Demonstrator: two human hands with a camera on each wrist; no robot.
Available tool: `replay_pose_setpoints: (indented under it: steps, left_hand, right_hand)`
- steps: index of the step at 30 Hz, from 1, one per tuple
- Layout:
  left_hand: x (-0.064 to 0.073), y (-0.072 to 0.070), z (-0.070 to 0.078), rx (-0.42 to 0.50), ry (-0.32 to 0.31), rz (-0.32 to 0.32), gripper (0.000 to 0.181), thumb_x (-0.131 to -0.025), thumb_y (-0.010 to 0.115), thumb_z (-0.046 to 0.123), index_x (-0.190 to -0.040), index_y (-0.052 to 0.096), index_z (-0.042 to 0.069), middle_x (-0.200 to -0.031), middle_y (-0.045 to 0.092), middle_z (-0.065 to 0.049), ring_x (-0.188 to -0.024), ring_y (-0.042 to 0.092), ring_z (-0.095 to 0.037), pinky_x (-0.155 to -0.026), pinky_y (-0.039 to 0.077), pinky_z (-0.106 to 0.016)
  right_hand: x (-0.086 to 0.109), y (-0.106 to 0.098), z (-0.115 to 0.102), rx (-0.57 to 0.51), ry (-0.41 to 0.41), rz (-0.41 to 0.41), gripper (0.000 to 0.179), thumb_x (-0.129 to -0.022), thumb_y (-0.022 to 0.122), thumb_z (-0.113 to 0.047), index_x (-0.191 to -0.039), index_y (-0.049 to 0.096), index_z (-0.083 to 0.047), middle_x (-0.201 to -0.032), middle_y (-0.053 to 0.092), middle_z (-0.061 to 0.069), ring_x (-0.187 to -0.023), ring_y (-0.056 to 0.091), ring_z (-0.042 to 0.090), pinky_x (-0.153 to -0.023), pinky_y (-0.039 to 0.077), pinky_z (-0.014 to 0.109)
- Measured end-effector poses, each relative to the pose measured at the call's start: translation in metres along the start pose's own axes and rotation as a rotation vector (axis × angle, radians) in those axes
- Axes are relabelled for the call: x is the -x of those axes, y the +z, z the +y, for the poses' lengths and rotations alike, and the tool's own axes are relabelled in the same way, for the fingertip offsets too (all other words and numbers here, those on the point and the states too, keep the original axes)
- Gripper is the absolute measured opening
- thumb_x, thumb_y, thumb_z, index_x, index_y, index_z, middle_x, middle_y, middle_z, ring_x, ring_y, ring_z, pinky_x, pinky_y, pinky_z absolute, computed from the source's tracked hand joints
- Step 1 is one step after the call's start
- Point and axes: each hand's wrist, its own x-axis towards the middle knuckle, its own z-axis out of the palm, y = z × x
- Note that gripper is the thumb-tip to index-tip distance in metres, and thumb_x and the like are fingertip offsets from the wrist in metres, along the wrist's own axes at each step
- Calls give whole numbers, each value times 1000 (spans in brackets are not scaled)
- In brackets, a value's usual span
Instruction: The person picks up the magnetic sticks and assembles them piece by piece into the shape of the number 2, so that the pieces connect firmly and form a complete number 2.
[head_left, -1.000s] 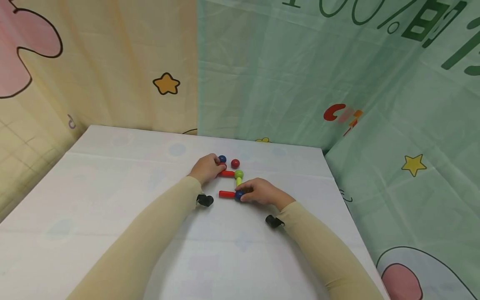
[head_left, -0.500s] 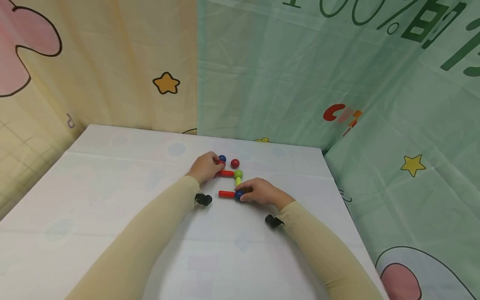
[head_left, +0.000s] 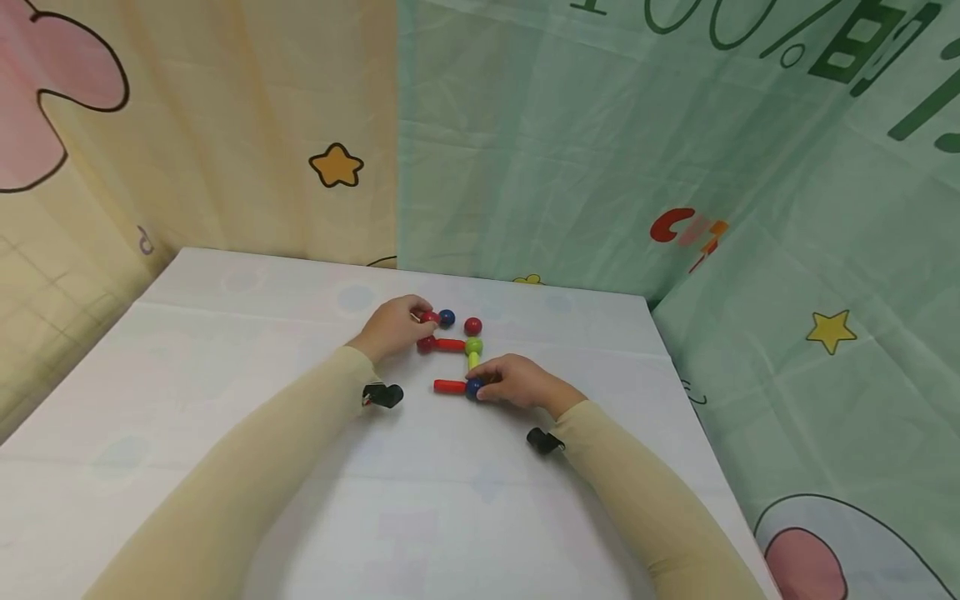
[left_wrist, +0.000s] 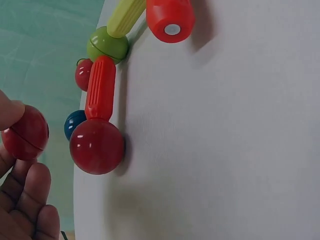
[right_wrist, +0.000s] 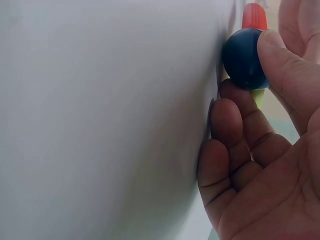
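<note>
My left hand (head_left: 393, 325) pinches a red ball (left_wrist: 27, 132) between thumb and fingers. Just in front of it is another red ball (left_wrist: 97, 146), joined to the end of a red rod (left_wrist: 101, 90). That rod runs to a green ball (head_left: 474, 346), from which a yellow-green rod (head_left: 473, 362) leads to a blue ball (right_wrist: 245, 57). Thumb and index finger of my right hand (head_left: 521, 382) grip this blue ball. A second red rod (head_left: 450, 387) sticks out leftward from it, its free end showing a silvery disc in the left wrist view.
Behind the joined pieces, a loose blue ball (head_left: 447, 317) and a loose red ball (head_left: 472, 326) lie on the white-covered table (head_left: 420, 517). Printed curtains (head_left: 525, 150) hang behind the table and along its right side.
My left hand has shifted left and slightly back with the red ball, uncovering the red ball at the rod's end. The right hand has kept its grip on the blue ball.
</note>
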Motion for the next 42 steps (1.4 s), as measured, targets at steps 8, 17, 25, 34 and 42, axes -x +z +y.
replay_pose_setpoints:
  steps: [8, 17, 25, 34, 42]
  left_hand:
    - [17, -13, -6, -37, 56, -107, 35, -98, 72, 26, -128, 65, 10, -120, 68, -10, -112, 60, -29, -103, 53, -44]
    - [34, -16, -16, -87, 23, -244, 36, -96, 76, 24, -128, 65, 14, -126, 66, -10, -112, 60, -29, -95, 57, -39]
    - [43, -10, -19, -154, 27, -295, 33, -94, 78, 25, -124, 66, 18, -120, 67, -6, -112, 58, -27, -98, 55, -41]
    - [46, -2, -18, -185, 48, -298, 28, -94, 78, 26, -120, 68, 18, -116, 68, -5, -104, 61, -25, -97, 55, -42]
    - [45, 7, -19, -200, 55, -289, 29, -96, 77, 26, -122, 69, 19, -113, 68, -4, -105, 59, -25, -98, 53, -42]
  right_hand:
    - [-8, 2, -2, 24, -23, 9, 36, -98, 77, -24, -134, 74, -27, -129, 72, -3, -117, 59, 19, -113, 49, 44]
    - [-9, 1, -5, 19, -14, 16, 37, -97, 78, -24, -133, 74, -26, -128, 73, -2, -115, 60, 19, -111, 50, 43]
    - [-10, -1, -5, 11, -14, 16, 36, -97, 78, -23, -133, 75, -24, -126, 73, -2, -114, 60, 19, -109, 52, 42]
    - [-11, -5, 0, 30, 19, 27, 36, -97, 77, -23, -134, 74, -25, -129, 72, -1, -117, 59, 21, -111, 50, 44]
    - [-11, -7, 2, 23, 25, 22, 36, -97, 77, -23, -133, 75, -27, -129, 72, -3, -118, 58, 21, -112, 49, 44]
